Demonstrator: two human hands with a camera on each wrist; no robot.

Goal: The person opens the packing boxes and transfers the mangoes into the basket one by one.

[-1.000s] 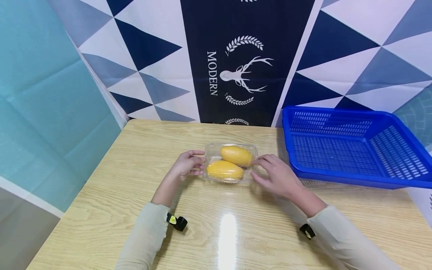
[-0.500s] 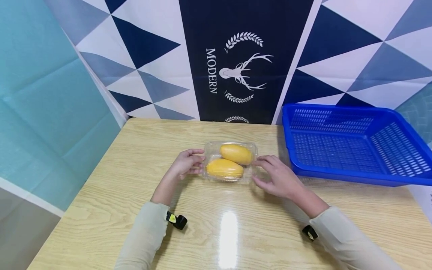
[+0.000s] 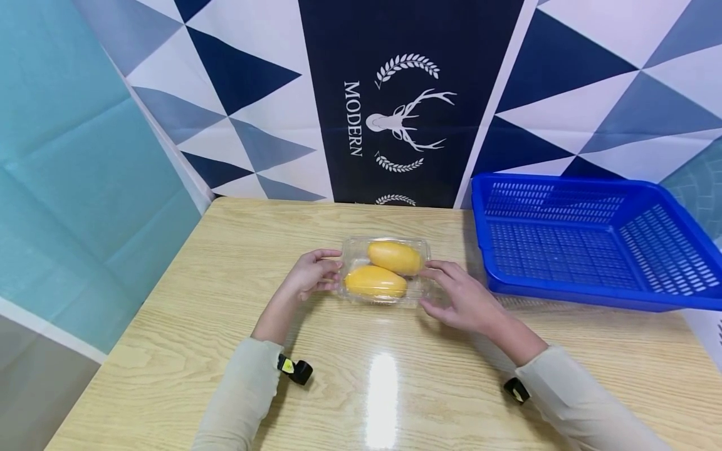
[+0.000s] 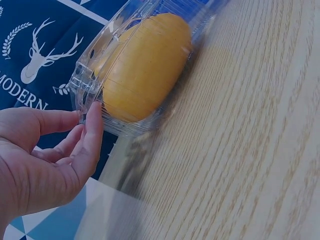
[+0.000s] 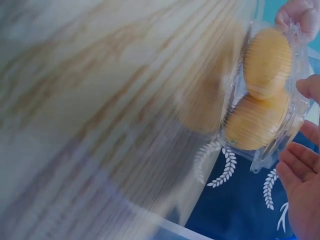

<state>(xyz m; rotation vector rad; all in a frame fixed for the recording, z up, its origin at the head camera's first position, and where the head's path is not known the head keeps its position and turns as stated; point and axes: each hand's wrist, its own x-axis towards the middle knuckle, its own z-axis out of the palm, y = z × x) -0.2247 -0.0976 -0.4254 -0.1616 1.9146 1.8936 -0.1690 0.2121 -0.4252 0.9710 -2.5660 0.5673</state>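
Note:
On the wooden table lies a clear plastic clamshell box (image 3: pixel 355 254) with its lid down. Inside it are two yellow mangoes, a rear mango (image 3: pixel 395 257) and a front mango (image 3: pixel 375 281). My left hand (image 3: pixel 311 274) pinches the box's left edge between thumb and fingers, as the left wrist view shows. At the right edge is my right hand (image 3: pixel 459 297), its thumb and fingers spread and loosely bent. In the right wrist view the right thumb (image 5: pixel 309 87) is by the lid's rim, while the other fingers lie lower, beside the box.
A blue perforated plastic basket (image 3: pixel 564 291) stands at the table's back right, just beyond my right hand. Behind the table (image 3: pixel 338 376) hangs a patterned cloth (image 3: pixel 417 37) with a deer print. A teal sheet (image 3: pixel 73 156) covers the left side.
My right hand shifts slightly along the box's right edge. The left hand keeps its place, and the box stays put with the mangoes inside. The head view has tilted a little.

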